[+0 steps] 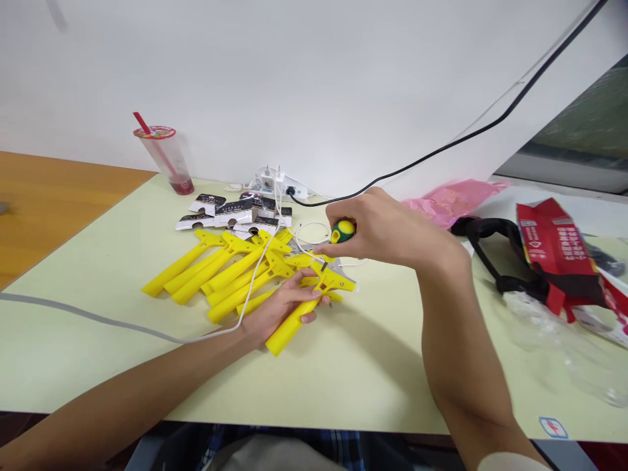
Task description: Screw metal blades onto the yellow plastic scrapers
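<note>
My left hand (282,306) is wrapped round a yellow scraper (289,327) with a broad head and a metal blade edge, its handle slanting toward the table's front. In my right hand (375,226) is a screwdriver (343,230) with a green and yellow handle, held above the scraper's head. The screwdriver's tip reaches down to the head; whether it sits in a screw is too small to tell. Left of my hands lies a pile of similar yellow scrapers (235,265), partly overlapping. A white cable (255,275) crosses over the pile and my left wrist.
Black-and-white card packets (235,210) lie behind the scrapers, near a power strip (299,191) with chargers. A plastic cup (169,160) with a straw stands back left. On the right are a pink bag (451,199), red packaging (559,248) and clear plastic (564,347).
</note>
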`<state>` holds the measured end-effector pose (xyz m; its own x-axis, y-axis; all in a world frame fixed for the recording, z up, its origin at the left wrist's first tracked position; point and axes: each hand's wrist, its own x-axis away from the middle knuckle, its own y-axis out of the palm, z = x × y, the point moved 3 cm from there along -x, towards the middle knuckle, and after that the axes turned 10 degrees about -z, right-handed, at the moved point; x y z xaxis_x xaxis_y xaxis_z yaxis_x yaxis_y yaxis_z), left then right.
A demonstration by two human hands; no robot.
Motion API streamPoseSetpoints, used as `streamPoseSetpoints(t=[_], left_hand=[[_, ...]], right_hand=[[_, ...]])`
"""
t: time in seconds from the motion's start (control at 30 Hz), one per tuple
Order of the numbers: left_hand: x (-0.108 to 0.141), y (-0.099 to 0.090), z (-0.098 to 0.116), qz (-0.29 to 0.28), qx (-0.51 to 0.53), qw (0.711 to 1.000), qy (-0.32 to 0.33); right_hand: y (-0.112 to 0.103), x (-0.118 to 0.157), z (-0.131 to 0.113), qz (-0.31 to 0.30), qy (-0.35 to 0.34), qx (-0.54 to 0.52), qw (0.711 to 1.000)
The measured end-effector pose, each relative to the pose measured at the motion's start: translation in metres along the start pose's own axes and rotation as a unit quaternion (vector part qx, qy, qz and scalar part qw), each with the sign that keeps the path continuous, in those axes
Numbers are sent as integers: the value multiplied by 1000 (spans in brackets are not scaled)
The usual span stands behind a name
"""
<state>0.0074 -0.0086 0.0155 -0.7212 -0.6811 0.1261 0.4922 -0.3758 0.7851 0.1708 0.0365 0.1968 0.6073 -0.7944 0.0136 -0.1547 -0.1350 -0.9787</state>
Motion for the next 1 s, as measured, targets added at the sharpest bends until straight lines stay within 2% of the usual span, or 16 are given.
streamPoseSetpoints(t=[0.2, 0.4, 0.67, 1.0], left_hand=[[0, -3, -2, -8, -12, 1000, -3], [0, -4, -2, 6, -18, 1000, 10], [-1, -1, -2, -17, -41, 999, 19], [-1, 0, 1, 9, -44, 999, 18]], right_hand=[[-2, 0, -8, 10, -13, 15, 1000], [-2, -4, -11, 26, 7, 27, 999], [-3, -6, -11, 55, 26, 58, 996], [-3, -6, -10, 81, 51, 97, 991]])
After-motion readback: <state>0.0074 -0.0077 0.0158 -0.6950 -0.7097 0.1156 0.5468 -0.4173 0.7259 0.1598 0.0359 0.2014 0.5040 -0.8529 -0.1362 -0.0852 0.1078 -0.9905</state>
